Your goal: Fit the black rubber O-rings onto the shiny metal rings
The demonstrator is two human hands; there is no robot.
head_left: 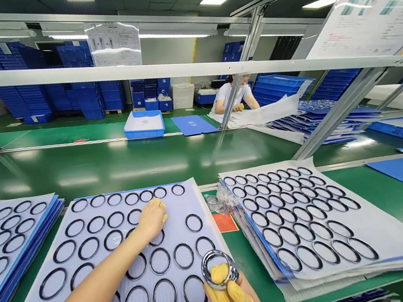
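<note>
Black rings (160, 261) lie in rows on a white sheet (173, 204) over the middle stack. My left hand (153, 219), with yellow finger covers, reaches over the upper part of this sheet, close to a ring; its fingers are bent together, and what they hold, if anything, is hidden. Near the sheet's lower right corner, my right hand (234, 294), also in yellow finger covers, holds shiny metal rings (219, 269) up off the surface. To the right, a second sheet (379, 225) carries more black rings (325, 252).
Another ring-covered stack (52, 208) sits at the left edge. Between the middle and right stacks lie crumpled clear plastic (222, 199) and an orange card (225, 222). A metal frame (340, 106) slants over the green table (111, 160). A person (234, 95) works across it.
</note>
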